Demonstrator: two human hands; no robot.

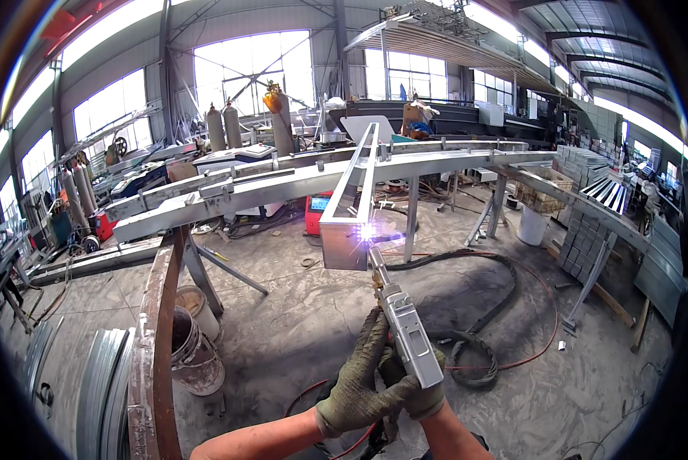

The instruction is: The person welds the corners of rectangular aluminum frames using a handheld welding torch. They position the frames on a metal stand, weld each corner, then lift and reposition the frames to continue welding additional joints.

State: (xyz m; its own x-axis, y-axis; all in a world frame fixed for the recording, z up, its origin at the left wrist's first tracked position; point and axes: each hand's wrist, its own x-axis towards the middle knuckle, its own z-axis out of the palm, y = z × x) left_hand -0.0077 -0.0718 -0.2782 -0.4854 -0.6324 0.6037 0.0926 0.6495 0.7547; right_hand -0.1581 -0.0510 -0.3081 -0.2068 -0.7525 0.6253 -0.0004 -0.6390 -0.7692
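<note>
Both of my hands wear dark green gloves and close around a silver handheld welding gun [411, 337]. My left hand [355, 395] wraps it from the left and below. My right hand [426, 397] grips it from the right, its fingers partly hidden behind the gun's body. Ahead, the gun's nozzle [377, 264] points at the right edge of a metal box-shaped end piece [344, 247]. A bright violet-white spark [367, 232] flares there. From that end, a long narrow metal frame [365, 172] runs away from me across a supporting beam [298, 184].
A black hose [505, 291] and a thin red hose [554, 322] loop over the floor at right. On the left stand a rusty curved beam [151, 345] and dirty buckets [198, 364]. Behind the frame is a red machine [314, 215]; stacked metal tubes [581, 249] sit at right.
</note>
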